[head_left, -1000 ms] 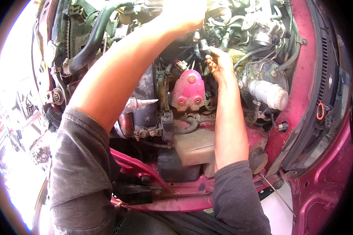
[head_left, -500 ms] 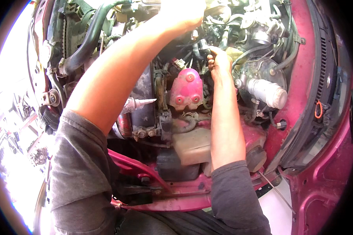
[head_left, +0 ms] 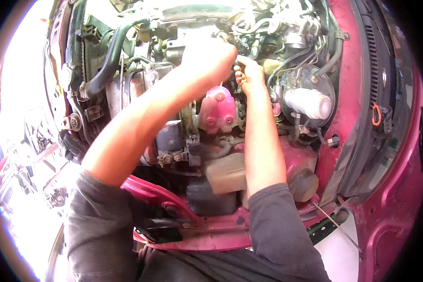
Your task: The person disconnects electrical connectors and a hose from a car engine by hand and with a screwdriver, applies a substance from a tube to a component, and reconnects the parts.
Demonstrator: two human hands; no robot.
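Hoses crowd the far side of this engine bay, and I take my bearings from the pink metal cover near the middle of the head view. My left hand sits at twelve o'clock from it, my right hand between one and two. The two are close together; I can't make out whether they touch.

The relation I'd judge by is the hose just beside the right hand: at twelve o'clock from that hand, about three from the left, its visible length running roughly twelve to six. The right hand is clearly the nearer; I can't confirm contact.

My left hand looks curled into a loose fist, its back toward me and washed out by glare, so I cannot tell what it has hold of. On the right, the lower fingers fold in while the foremost reaches toward eleven o'clock; the fingertips end by the left hand, and any grip there is lost to me.

Around them, the pale cylinder lies at three o'clock from the cover, tilted toward four. A white nozzle tip shows between eight and nine, partly behind my left forearm. At six sits the yellowed plastic box.
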